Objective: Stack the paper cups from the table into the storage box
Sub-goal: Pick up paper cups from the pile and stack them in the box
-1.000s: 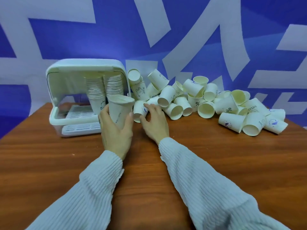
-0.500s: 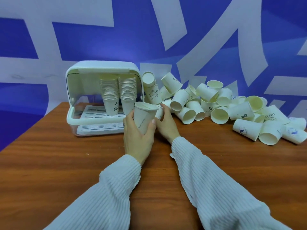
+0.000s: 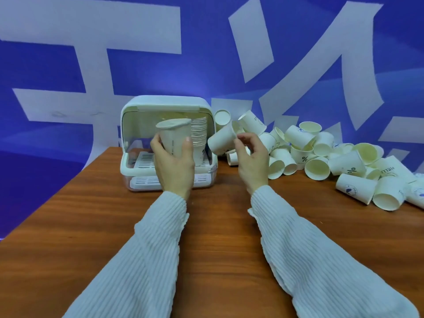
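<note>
My left hand [image 3: 175, 166] grips an upright white paper cup [image 3: 174, 136] in front of the open white storage box [image 3: 167, 104]. Inside the box stands a tall stack of cups [image 3: 199, 131], partly hidden by the held cup. My right hand [image 3: 252, 161] pinches a second paper cup [image 3: 221, 141] by its rim; that cup is tilted, its base pointing left toward the box. A pile of several loose paper cups [image 3: 319, 152] lies on the wooden table [image 3: 218, 237] to the right.
The box has a slotted white tray [image 3: 146, 180] at its bottom front. A blue and white wall stands close behind the table. More cups [image 3: 387, 193] lie on their sides near the right edge. My two sleeves cross the near table.
My right hand has lifted a cup out of the pile and tilted it. My left hand has raised its cup in front of the box. The view shifted left and closer.
</note>
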`<action>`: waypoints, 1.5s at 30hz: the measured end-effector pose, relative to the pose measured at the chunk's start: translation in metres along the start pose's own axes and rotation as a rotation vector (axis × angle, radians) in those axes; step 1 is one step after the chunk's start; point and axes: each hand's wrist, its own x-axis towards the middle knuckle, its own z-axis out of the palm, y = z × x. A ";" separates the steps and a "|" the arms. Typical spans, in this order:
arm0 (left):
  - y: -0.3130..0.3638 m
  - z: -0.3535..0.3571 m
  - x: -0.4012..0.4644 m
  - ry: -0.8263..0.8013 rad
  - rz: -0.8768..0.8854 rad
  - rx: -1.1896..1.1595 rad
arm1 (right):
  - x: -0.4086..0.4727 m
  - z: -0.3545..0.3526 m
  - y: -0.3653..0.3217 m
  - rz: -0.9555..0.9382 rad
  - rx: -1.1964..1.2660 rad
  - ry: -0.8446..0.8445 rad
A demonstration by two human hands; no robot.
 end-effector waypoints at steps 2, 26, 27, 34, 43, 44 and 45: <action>0.001 -0.008 0.016 0.047 -0.020 -0.039 | 0.006 0.019 0.000 -0.105 -0.147 -0.139; -0.015 0.015 0.057 -0.437 0.170 0.655 | -0.031 0.037 0.042 0.137 -0.219 0.023; -0.018 0.018 0.057 -0.502 0.169 0.762 | -0.031 0.037 0.043 0.157 -0.203 0.033; -0.031 0.023 0.040 -0.543 0.244 1.166 | -0.025 0.043 0.039 0.186 -0.144 0.073; -0.042 0.018 0.036 -0.347 0.307 0.862 | 0.099 0.051 0.043 -0.114 -0.861 -0.297; -0.042 0.019 0.037 -0.347 0.292 0.841 | 0.109 0.052 0.046 -0.147 -0.918 -0.336; -0.042 0.019 0.039 -0.346 0.280 0.827 | 0.117 0.054 0.050 -0.189 -0.951 -0.362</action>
